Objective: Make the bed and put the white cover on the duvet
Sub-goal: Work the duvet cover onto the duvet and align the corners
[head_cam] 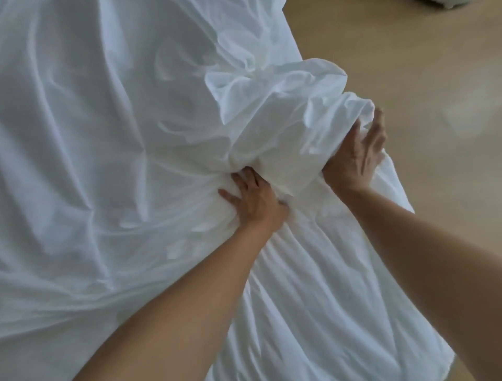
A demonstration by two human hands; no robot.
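A thin white cover (103, 136) lies wrinkled over most of the bed. At its right edge the cover is bunched into a thick roll (285, 117) around the duvet (320, 285), whose quilted white fabric spreads toward me along the bed's right side. My left hand (255, 198) grips the gathered fabric at the near left of the roll, fingertips buried in the folds. My right hand (358, 155) holds the roll's right end, fingers extended along the cloth and partly blurred.
Light wooden floor (421, 68) runs along the bed's right side. A pale object shows at the top right corner (445, 3), mostly cut off.
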